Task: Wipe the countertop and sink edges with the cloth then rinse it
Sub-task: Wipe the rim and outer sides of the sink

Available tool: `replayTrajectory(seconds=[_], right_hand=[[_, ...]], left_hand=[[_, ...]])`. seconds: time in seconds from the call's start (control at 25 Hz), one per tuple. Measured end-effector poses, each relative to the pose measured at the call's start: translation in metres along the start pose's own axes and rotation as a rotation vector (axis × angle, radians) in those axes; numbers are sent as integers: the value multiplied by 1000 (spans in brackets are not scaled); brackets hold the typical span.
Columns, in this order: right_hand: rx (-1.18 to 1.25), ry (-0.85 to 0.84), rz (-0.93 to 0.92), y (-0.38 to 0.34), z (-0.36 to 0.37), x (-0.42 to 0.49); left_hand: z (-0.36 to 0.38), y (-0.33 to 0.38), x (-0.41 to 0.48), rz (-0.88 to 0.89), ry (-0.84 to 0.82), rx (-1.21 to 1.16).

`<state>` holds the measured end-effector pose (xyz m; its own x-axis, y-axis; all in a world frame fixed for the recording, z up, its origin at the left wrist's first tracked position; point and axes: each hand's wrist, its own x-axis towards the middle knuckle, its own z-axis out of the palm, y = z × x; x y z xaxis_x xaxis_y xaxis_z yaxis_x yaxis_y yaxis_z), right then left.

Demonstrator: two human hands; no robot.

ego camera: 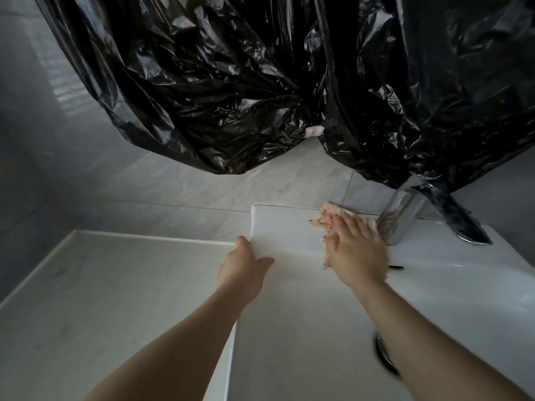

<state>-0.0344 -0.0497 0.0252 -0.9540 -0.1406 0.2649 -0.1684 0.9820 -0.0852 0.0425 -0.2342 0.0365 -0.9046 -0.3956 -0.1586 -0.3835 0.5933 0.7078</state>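
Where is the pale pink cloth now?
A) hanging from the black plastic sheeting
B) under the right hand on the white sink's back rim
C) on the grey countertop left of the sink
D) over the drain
B: the right hand presses the pale pink cloth onto the white sink's back rim beside the chrome tap.

Bare left grip (244, 264) and right grip (356, 253), forearms (179, 337) uncovered.
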Motion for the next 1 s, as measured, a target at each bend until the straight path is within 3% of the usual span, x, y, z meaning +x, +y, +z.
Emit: replayTrajectory(seconds=[0.08,0.2,0.36,0.48,0.6,0.76,0.88,1.0], right_hand=[[32,-17,-33,-42,7,-10],[26,82,-261,-60,8,-7],[23,-121,-106,-8,-5,23],[61,42,15,-8,4,11],[62,262,-88,14,12,-31],[232,417,24,67,-6,-51],[206,372,162,63,-2,-39],[147,307,39,82,10,-46]], left_hand=[[0,1,-1,15,4,24],[0,1,-3,50,-2,55],[0,2,-5,138,5,155],[4,2,-9,347,47,389],[4,3,-10,476,130,691],[20,12,-17,765,78,1039],[49,32,-25,705,66,939],[84,62,-28,676,36,829]])
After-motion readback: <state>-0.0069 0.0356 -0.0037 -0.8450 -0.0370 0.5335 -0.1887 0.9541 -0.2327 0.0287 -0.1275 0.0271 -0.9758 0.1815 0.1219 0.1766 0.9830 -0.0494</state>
